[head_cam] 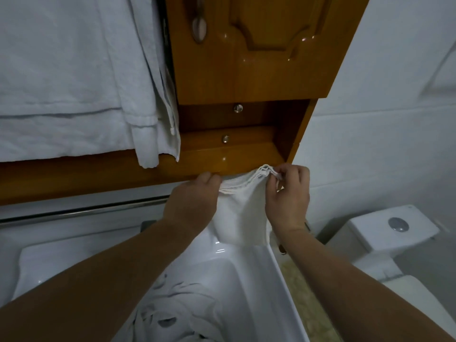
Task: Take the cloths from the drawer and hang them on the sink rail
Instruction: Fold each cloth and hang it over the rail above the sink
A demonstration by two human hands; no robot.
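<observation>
1. Head view: both hands hold a stack of white cloths (243,193) up under the wooden cabinet (246,77). The left hand (191,201) grips one top corner; the right hand (287,193) pinches the layered edges with curled fingers.
2. The hanging step seems underway.
3. Next, the cloths need carrying left and draping over the sink rail (81,212), which is bare here.

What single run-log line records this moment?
left hand: grips cloths | right hand: pinches their edges | rail: bare
</observation>
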